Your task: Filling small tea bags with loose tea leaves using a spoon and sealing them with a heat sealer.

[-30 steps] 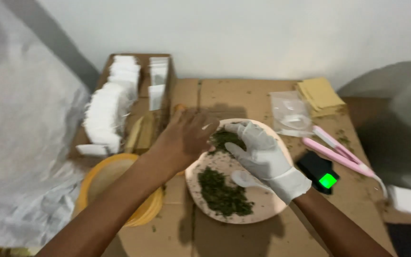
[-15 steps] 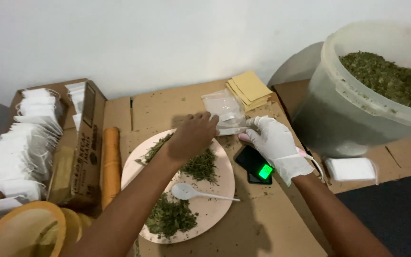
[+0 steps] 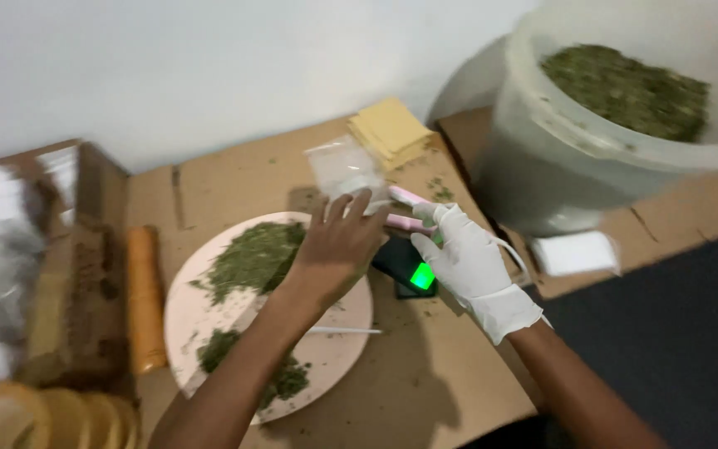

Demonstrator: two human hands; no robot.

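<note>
Beyond my fingertips a plain white wall (image 3: 209, 66) rises, evenly lit. Under my fingers flattened brown cardboard (image 3: 234, 179) covers the work surface, and right of them lies dark floor (image 3: 675, 349).

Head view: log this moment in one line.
left hand bare, over pink plate | right hand gloved, at pink sealer | bucket of herbs

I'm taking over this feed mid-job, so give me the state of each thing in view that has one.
Left hand: bare, over the plate edge, fingertips at a small white packet.
Right hand: gloved, at the pink sealer.
Pink sealer: lying flat; open or closed unclear.
Small scale: on, green display lit.
Plate: holds two piles of dried green herb and a white spoon.
Bucket: uncovered, nearly full of herb.
Clear bag: flat on the cardboard.
</note>
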